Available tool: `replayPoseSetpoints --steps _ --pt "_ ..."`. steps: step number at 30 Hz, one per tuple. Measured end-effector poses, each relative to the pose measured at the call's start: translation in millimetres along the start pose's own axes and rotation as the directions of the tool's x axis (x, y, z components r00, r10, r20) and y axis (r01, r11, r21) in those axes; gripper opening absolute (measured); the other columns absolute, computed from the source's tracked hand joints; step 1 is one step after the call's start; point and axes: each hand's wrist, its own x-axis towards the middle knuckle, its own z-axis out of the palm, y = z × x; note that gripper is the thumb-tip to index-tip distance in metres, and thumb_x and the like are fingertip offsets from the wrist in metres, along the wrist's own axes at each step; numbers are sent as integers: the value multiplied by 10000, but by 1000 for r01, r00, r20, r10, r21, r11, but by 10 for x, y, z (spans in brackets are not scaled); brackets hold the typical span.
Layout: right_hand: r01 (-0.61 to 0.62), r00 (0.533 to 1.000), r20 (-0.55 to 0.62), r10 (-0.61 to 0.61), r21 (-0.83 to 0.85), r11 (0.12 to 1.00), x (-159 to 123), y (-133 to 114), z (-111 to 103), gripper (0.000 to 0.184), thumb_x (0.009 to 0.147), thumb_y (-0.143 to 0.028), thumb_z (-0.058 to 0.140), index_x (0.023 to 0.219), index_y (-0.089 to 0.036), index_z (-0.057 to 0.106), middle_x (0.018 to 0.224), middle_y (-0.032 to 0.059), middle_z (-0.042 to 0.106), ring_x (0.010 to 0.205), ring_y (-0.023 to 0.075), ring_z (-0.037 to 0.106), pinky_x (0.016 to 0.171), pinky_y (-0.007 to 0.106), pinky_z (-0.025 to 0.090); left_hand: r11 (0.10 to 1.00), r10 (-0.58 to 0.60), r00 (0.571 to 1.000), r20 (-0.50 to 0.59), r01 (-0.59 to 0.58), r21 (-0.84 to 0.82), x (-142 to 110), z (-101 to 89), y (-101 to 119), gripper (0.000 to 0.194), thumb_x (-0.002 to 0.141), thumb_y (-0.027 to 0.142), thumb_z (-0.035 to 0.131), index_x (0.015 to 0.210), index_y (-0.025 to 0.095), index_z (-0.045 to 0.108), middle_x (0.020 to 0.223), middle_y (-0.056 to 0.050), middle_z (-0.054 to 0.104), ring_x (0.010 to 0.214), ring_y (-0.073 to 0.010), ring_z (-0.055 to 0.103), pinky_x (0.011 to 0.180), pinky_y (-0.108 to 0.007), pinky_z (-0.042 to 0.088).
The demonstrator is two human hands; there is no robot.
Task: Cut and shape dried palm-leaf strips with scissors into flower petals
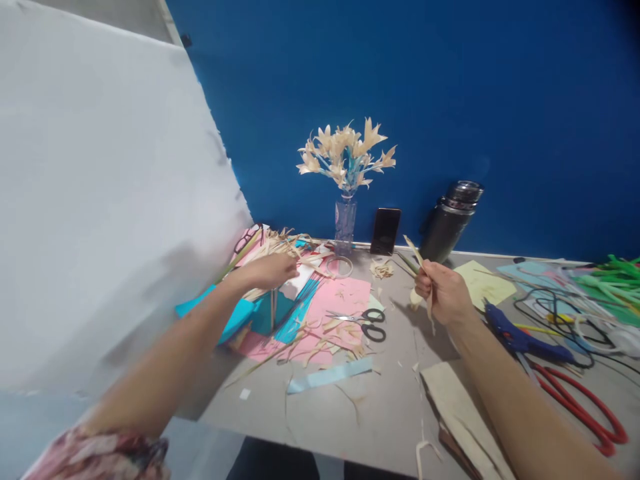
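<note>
My right hand (443,291) is closed around a strip of dried husk (414,251), which sticks up past the thumb; a loose end hangs below the fist. A thin green stem (408,263) shows beside it; whether the hand grips that too is unclear. My left hand (277,271) reaches over a pile of dried husk strips (273,241) at the left back of the table. Its fingers are curled downward, and what they hold, if anything, is hidden. Between the hands, scissors (357,319) with black handles lie partly open on pink paper (345,293) strewn with husk scraps.
A clear vase (345,223) of husk flowers (346,150) stands at the back, beside a phone (385,230) and a tilted dark flask (450,220). Rightward lie a blue glue gun (525,337), red-handled scissors (583,403) and cables. Blue stems (300,310) and a tape ring (339,267) lie left of centre.
</note>
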Motion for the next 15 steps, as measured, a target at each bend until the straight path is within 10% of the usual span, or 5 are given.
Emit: replayPoseSetpoints --steps 9,15 --pt "-42 998 -44 46 88 995 43 39 -50 408 640 -434 884 639 -153 589 513 -48 434 466 57 368 409 169 306 996 -13 999 -43 17 92 1341 -1 44 232 695 200 537 822 110 710 707 -55 667 579 -132 488 559 -248 331" --pt "-3 995 -99 13 105 995 89 -10 -126 402 617 -405 896 628 -170 571 520 -53 427 473 67 366 395 174 314 988 42 988 146 -64 144 1065 -117 -44 160 642 137 569 731 142 702 674 -24 665 625 -136 525 577 -232 338"
